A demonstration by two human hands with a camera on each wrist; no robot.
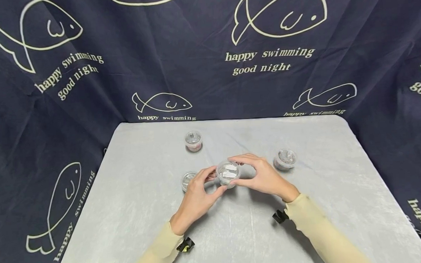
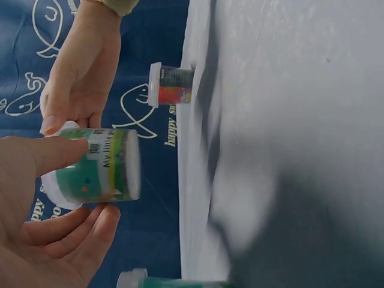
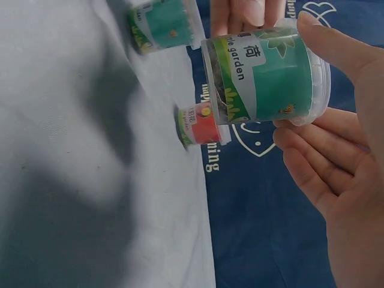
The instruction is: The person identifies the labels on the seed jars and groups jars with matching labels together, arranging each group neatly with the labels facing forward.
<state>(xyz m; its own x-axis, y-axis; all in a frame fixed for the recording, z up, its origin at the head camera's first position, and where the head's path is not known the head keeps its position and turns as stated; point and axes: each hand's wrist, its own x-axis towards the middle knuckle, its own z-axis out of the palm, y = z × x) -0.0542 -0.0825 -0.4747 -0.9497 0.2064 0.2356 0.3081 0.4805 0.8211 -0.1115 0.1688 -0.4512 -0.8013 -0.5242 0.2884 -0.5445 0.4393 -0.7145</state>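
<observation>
A small clear lidded cup (image 1: 228, 173) with a green label (image 3: 264, 78) is held above the middle of the grey table (image 1: 136, 213). Both hands pinch it between thumb and fingers. My left hand (image 1: 216, 181) grips it from the left, and its thumb (image 2: 60, 153) lies along the label. My right hand (image 1: 237, 170) holds the lid end from the right, with its fingers (image 3: 312, 174) curved under the rim. The cup (image 2: 99, 174) is tilted on its side in both wrist views.
Three more small cups stand on the table: a red-labelled one (image 1: 193, 141) at the back, one (image 1: 285, 159) to the right, and a green-labelled one (image 1: 188, 179) by my left hand. Dark blue fish-print cloth (image 1: 207, 69) surrounds the table.
</observation>
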